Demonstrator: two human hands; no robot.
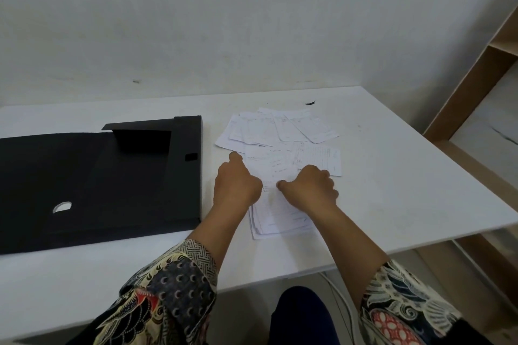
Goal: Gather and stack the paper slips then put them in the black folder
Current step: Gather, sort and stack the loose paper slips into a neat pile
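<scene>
Several white paper slips (pixel 283 127) lie fanned out on the white table, right of centre. Nearer me sits a small pile of slips (pixel 280 216). My left hand (pixel 236 183) rests at the pile's left edge, its index finger stretched toward a slip further back. My right hand (pixel 311 186) presses knuckles-up on the slips just beyond the pile, its fingers curled; what they pinch is hidden. The black folder (pixel 92 179) lies open and flat on the left of the table, with nothing inside.
The white table (pixel 406 176) ends close on the right and front. A wooden shelf unit (pixel 476 87) stands to the right. A small dark mark (pixel 309 103) sits near the table's back edge. The wall is right behind.
</scene>
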